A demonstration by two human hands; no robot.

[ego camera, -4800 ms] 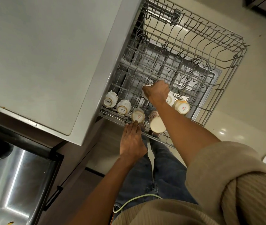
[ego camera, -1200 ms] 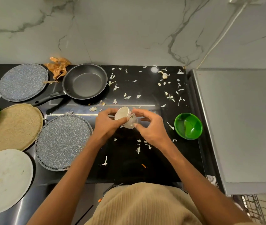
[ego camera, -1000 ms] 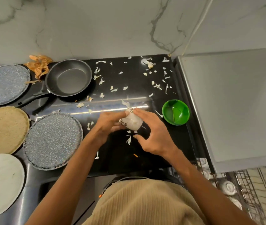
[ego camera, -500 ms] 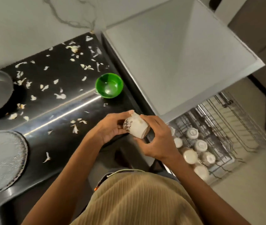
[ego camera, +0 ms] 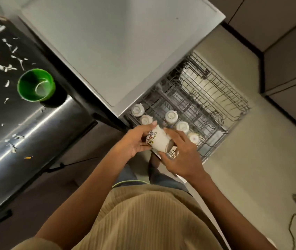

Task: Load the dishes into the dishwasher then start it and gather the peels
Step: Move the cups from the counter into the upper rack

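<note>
A white cup with a flower pattern [ego camera: 159,140] lies tilted between both hands, above the near corner of the pulled-out wire dishwasher rack [ego camera: 215,112]. My left hand [ego camera: 134,141] grips its left side, thumb on top. My right hand [ego camera: 181,156] holds its right side and mouth. Several white cups [ego camera: 171,116] stand upside down in the rack's near rows. White peels [ego camera: 8,67] lie scattered over the black cooktop at the left.
A green bowl [ego camera: 35,87] sits on the cooktop near the grey counter [ego camera: 122,42] that overhangs the rack. The far part of the rack holds only bare wires. A dark cable [ego camera: 295,224] lies on the beige floor at the right.
My view swung right from the cooktop to the dishwasher. Both hands carried the flowered cup from over the cooktop edge to above the rack's near corner.
</note>
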